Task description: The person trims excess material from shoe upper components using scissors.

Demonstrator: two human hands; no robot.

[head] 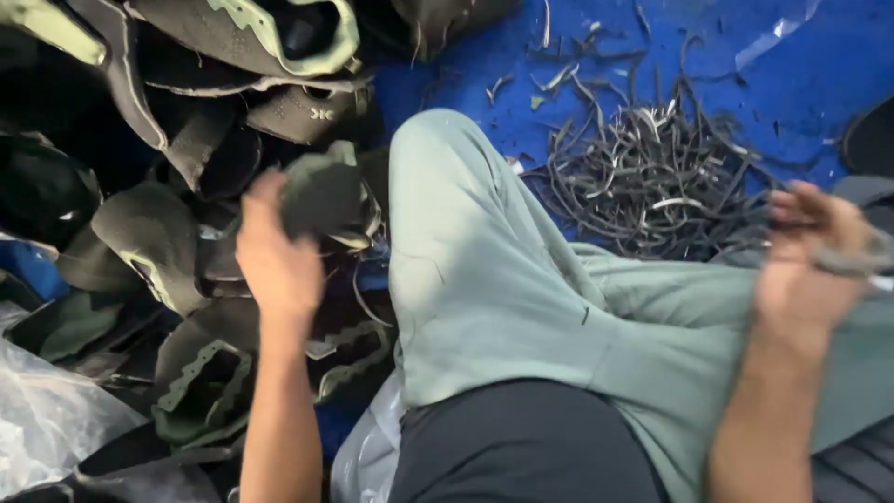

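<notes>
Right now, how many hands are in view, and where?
2. The left hand grips a dark green shoe upper over the pile; the right hand holds something blurred at the right edge.

My forearms are bare, no sleeves reaching my left hand (277, 265) or right hand (808, 270). I wear loose, pale sage-green trousers (484, 279), creased at the knee, and a dark charcoal top (521, 447).

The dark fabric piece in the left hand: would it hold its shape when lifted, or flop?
Probably floppy: the dark fabric piece bends and folds where the left hand grips it. Likely light for its size, since that hand lifts it alone. The similar pieces in the pile lie curled and creased, which suggests thin, pliable material unlikely to roll.
</notes>
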